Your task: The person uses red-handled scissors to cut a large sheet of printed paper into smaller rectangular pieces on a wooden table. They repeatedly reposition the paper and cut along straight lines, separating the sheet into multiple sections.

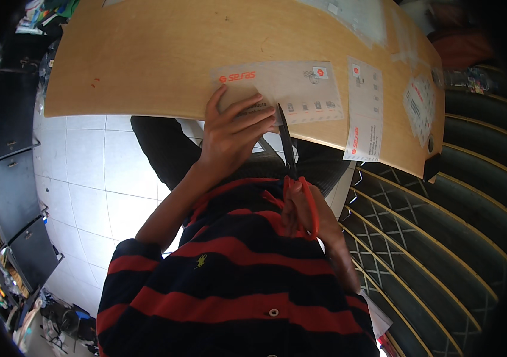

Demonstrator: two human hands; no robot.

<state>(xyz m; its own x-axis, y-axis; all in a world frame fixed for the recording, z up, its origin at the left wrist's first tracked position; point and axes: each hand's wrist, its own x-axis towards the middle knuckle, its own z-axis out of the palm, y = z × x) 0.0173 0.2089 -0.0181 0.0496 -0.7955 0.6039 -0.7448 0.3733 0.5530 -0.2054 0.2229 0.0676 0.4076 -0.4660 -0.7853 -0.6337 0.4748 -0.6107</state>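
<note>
Red-handled scissors (294, 172) gripped in right hand (316, 217), left hand (232, 134) fingers spread flat on envelope (289, 89)

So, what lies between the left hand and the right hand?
In the head view, the scissors bridge them: the right hand grips the orange handles, and the dark blades reach up to the envelope pinned under the left hand.

orange-handled scissors (298, 190), seemingly pale grey envelope (292, 89).
</note>
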